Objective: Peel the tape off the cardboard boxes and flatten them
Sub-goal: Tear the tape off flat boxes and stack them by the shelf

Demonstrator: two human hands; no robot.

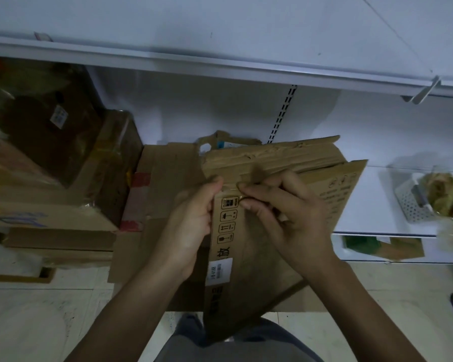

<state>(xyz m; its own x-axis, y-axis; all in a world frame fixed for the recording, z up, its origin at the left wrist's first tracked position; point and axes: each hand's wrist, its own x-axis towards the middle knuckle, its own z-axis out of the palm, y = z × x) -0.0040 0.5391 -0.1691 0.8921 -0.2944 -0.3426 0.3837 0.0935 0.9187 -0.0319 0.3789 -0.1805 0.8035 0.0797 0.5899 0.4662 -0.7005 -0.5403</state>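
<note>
Left hand (pixel 191 223) grips the edge of the probably light, stiff cardboard box (pixel 256 262); right hand (pixel 285 215) pinches the thin, tear-prone tape (pixel 236 191) at its end, likely the best hold.

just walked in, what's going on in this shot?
A person is working on a cardboard box that looks already folded flat and is held up in front of them. The left hand grips its left edge beside the printed handling symbols. The right hand pinches what looks like a tape end near the top of that panel. More flattened cardboard lies on the floor behind, and other boxes are stacked to the left.
</note>
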